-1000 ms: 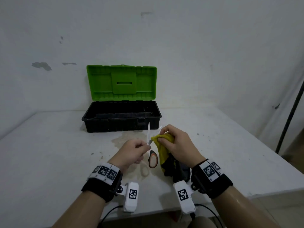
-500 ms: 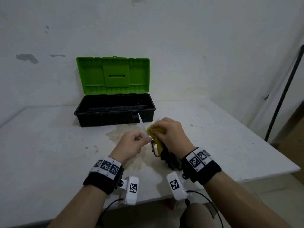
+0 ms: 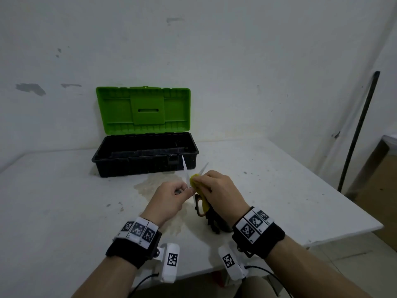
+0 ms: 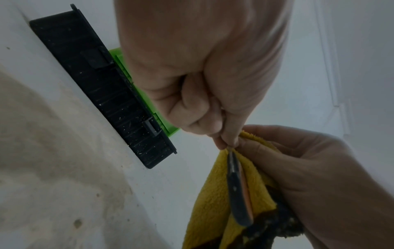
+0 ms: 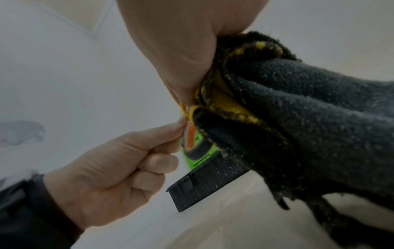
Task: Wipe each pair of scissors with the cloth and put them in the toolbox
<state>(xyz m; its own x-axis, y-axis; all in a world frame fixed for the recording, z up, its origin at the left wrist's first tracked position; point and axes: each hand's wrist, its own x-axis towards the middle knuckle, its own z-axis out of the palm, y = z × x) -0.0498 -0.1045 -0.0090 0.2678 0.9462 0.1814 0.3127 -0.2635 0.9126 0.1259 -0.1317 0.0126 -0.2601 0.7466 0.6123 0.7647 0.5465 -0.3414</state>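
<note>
The scissors [image 3: 194, 186] are held up over the table [image 3: 64, 211], just in front of the toolbox [image 3: 146, 155], with their two blades spread apart and pointing up and away toward the box; the dark handle loop with its orange lining hangs down between the hands. The left hand [image 3: 167, 201] pinches the scissors near the base of the blades between thumb and forefinger, its other fingers curled into the palm, as the right wrist view shows plainly. The right hand [image 3: 217, 192] clamps the cloth [image 3: 198, 187] round one blade, fingers and thumb closed on the folded yellow pile; the cloth's dark grey side hangs in a bunch below the wrist, and its lowest part looks to reach the table, though I cannot tell whether it touches. In the left wrist view the handle lies against the yellow folds. The toolbox stands open at the back of the table near the wall [image 3: 236, 61], black tray below and green lid [image 3: 142, 110] upright behind it; its inside is dark. A brownish stain [image 3: 154, 183] spreads on the table under the hands. A dark pole [image 3: 358, 134] leans at the right.
</note>
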